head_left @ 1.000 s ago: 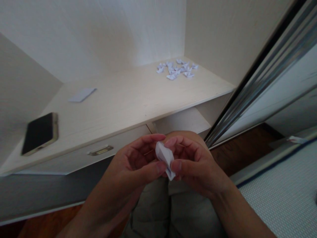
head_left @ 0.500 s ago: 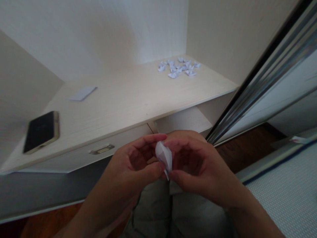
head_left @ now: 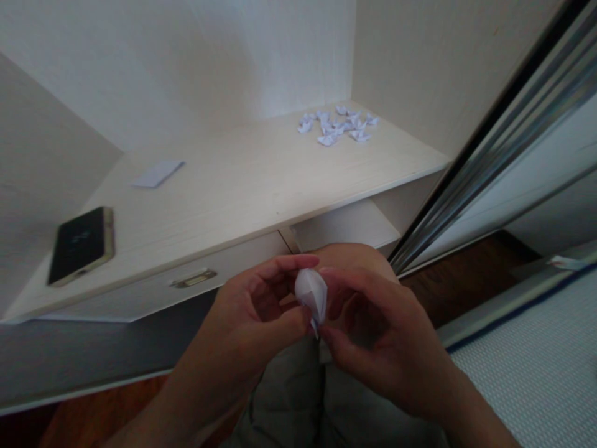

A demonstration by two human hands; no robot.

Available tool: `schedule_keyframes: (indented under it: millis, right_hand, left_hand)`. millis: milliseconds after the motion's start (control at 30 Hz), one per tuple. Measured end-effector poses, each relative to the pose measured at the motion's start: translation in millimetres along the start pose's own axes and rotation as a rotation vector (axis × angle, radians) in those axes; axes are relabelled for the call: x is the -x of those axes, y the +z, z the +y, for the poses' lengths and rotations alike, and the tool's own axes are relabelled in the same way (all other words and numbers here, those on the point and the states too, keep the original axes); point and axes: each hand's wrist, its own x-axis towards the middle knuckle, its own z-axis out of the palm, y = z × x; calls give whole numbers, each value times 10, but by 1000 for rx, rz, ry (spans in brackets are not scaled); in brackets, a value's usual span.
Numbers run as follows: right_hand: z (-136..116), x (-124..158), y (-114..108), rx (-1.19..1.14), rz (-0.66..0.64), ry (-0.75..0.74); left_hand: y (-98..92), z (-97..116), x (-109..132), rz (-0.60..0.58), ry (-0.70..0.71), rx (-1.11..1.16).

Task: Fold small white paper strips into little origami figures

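A small folded white paper piece (head_left: 311,291), rounded at the top and pointed at the bottom, is held between my two hands above my lap. My left hand (head_left: 265,311) pinches it from the left, thumb on its lower side and forefinger over its top. My right hand (head_left: 377,323) grips its right edge and lower tip with thumb and fingertips. Several small folded paper boats (head_left: 338,127) lie grouped at the back right of the white shelf (head_left: 233,180). The far sides of the held paper are hidden by fingers.
A phone (head_left: 81,242) lies at the shelf's left end, and flat white paper (head_left: 158,173) lies behind it. Below the shelf are a drawer with a metal handle (head_left: 193,278) and an open compartment (head_left: 345,224). A sliding door frame (head_left: 489,137) stands on the right.
The folded paper has turned a little and looks fuller and rounder at the top. My right fingers have shifted slightly along its edge. The camera view has moved slightly.
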Motion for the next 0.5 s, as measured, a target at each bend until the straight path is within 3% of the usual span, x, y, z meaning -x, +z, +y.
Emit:
schedule_keyframes:
  millis: [133,333,500]
  right_hand:
    - [-9,59,56,100,56,-80]
    - [-2,72,167,203,245,-260]
    - [-19,49,182,280,294,-308]
  left_hand:
    - [-13,-24,9,11,12,-35]
    - [-3,-34,9,41,54,-70]
    - [-1,-52,25,30,113,-100]
